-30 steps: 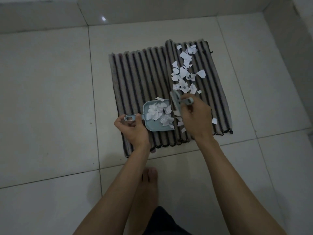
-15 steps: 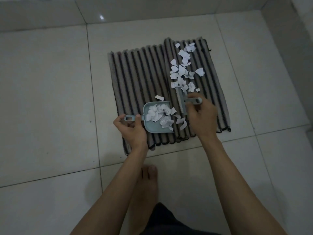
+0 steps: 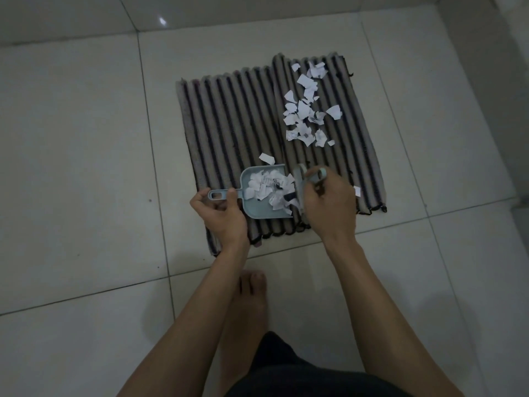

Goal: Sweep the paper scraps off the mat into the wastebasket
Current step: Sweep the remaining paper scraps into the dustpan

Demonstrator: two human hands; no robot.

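Left hand (image 3: 221,214): fingers curled round the handle of the blue dustpan (image 3: 259,200), which lies flat on the near part of the striped mat (image 3: 229,116).
Dustpan load: heap of white paper scraps (image 3: 270,187) fills the pan, just right of the left fingers.
Brush (image 3: 300,186): blurred, its bristle edge at the pan's open right side, touching the heap.
Right hand (image 3: 329,207): fingers wrapped round the brush handle.
Loose scraps (image 3: 305,110): scattered on the far right of the mat, well apart from both hands; one scrap (image 3: 266,158) just beyond the pan, another (image 3: 357,191) right of the right hand.
Change: half a second ago the brush stood further right, with scraps between it and the pan; now those lie in the pan.
Count: one dustpan, one brush, one mat, two hands; scraps too many to count.
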